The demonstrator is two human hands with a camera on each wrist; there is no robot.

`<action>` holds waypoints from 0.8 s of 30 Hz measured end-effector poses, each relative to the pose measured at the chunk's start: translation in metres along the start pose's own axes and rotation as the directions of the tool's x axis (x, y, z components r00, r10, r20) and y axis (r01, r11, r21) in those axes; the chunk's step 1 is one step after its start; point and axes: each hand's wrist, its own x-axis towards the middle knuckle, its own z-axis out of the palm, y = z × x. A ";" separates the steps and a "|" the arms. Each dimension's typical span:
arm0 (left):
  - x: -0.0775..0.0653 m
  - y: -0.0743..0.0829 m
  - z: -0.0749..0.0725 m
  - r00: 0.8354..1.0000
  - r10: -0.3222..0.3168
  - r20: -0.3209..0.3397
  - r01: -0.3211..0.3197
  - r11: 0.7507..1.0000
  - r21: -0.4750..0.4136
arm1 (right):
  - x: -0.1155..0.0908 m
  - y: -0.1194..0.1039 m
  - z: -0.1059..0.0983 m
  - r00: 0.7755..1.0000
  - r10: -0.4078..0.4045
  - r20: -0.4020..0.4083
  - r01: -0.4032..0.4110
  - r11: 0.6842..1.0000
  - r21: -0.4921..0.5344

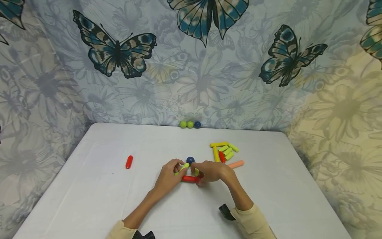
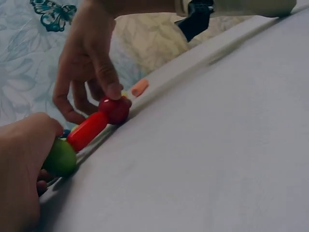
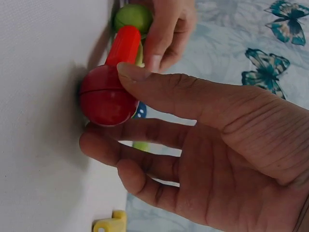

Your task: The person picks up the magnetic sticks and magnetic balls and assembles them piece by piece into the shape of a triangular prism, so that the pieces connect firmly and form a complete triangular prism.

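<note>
Red rod [image 1: 188, 179], 1 piece. Location: on the person's side of the dark blue ball [image 1: 190, 160], apart from it. Bearing: between the 2 hands, rightward of the left hand [image 1: 169, 176], leftward of the right hand [image 1: 211, 171]; neither clearly nearer. Long axis: crosswise, left to right before the blue ball; left end at 1 green ball [image 2: 60, 158], right end pointing into 1 red ball [image 3: 107, 96]. Left hand, left of the blue ball: pinches 1 light green rod [image 1: 185, 166]. Right hand, right of it: thumb and fingers around the red ball.
</note>
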 end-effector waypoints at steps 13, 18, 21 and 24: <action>0.005 -0.023 -0.035 0.915 0.187 0.358 -0.180 0.982 -0.055 | 0.000 0.003 -0.001 1.000 -0.006 0.008 0.006 1.000 -0.006; 0.004 -0.024 -0.033 0.920 0.200 0.336 -0.195 0.980 -0.049 | 0.001 0.005 0.000 1.000 -0.002 0.011 0.002 1.000 -0.005; 0.004 -0.025 -0.032 0.920 0.204 0.334 -0.202 0.979 -0.041 | 0.000 0.007 -0.001 1.000 -0.017 0.013 0.017 1.000 -0.006; 0.003 -0.025 -0.032 0.920 0.208 0.331 -0.206 0.978 -0.041 | -0.005 0.012 -0.006 1.000 -0.027 -0.007 0.027 1.000 0.009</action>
